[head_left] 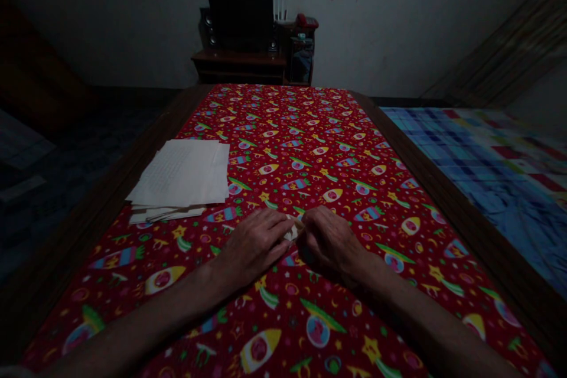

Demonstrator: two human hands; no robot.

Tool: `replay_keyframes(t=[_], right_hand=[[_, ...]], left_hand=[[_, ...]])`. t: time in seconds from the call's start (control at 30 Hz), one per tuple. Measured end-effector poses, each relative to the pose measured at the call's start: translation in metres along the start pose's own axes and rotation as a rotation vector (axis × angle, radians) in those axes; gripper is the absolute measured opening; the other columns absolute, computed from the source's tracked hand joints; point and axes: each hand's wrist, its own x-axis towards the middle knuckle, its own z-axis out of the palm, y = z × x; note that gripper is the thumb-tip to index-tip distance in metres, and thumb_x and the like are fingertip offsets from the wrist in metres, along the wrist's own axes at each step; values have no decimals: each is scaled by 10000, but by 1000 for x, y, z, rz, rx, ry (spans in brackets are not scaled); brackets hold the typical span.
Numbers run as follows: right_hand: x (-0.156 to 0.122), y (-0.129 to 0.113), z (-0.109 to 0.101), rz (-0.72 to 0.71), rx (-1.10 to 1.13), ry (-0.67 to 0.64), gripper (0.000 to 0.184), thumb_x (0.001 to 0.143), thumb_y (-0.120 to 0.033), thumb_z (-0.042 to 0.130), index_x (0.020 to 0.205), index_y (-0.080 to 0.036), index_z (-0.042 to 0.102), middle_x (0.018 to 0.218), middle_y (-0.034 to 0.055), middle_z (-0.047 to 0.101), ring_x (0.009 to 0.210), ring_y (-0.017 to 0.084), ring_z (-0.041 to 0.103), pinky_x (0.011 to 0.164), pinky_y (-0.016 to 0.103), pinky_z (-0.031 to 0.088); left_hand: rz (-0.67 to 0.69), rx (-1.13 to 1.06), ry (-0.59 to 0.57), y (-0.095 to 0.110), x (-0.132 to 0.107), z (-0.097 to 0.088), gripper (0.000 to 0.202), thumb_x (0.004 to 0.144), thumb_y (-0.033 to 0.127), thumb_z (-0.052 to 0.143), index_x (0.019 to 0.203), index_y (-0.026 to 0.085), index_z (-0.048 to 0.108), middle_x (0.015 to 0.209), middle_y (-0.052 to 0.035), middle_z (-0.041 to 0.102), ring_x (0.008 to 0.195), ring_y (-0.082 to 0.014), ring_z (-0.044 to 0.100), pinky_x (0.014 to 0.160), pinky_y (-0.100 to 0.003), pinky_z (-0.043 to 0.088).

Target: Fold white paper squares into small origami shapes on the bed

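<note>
My left hand (259, 243) and my right hand (331, 240) meet over the red cloth with printed rockets and stars (319, 171). Between their fingertips is a small pale piece (291, 231) that looks like paper; most of it is hidden by the fingers. The left fingers are closed together at its left side, resting low over the cloth. Curled in a pinch, the right fingers grip it from the other side. A stack of white sheets with lines of writing (186, 171) lies left of my left hand, apart from it.
The cloth covers a long surface with dark wooden edges (411, 165). Beyond its far end stand a black monitor (240, 18), speakers and a red telephone (306, 21). A blue checked cloth (425, 136) spreads out to the right. The room is dim.
</note>
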Motion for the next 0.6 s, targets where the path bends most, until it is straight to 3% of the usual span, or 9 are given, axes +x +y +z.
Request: replay_keyframes(t=[0.23, 0.4, 0.6], right_hand=[[1, -7, 0, 84, -15, 6, 78, 858, -163, 383, 826, -193, 447, 724, 27, 515, 631, 147, 439, 585, 274, 372], [2, -9, 1, 134, 71, 30, 71, 869, -173, 396, 846, -192, 460, 732, 29, 530, 651, 146, 475, 587, 264, 384], [4, -11, 2, 149, 72, 65, 69, 883, -180, 412, 895, -193, 479, 761, 33, 550, 677, 152, 508, 608, 276, 422]], left_hand=[[-35, 85, -6, 8, 2, 2, 194, 885, 177, 485, 1055, 180, 579, 1032, -56, 627, 987, -222, 526, 885, -395, 396], [-100, 94, 13, 8, 7, 6, 107, 850, 160, 524, 886, 190, 620, 883, -31, 646, 883, -211, 536, 816, -384, 384], [-202, -43, 58, 1, 11, 8, 167, 852, 189, 547, 970, 248, 649, 880, -3, 683, 859, -196, 581, 796, -361, 395]])
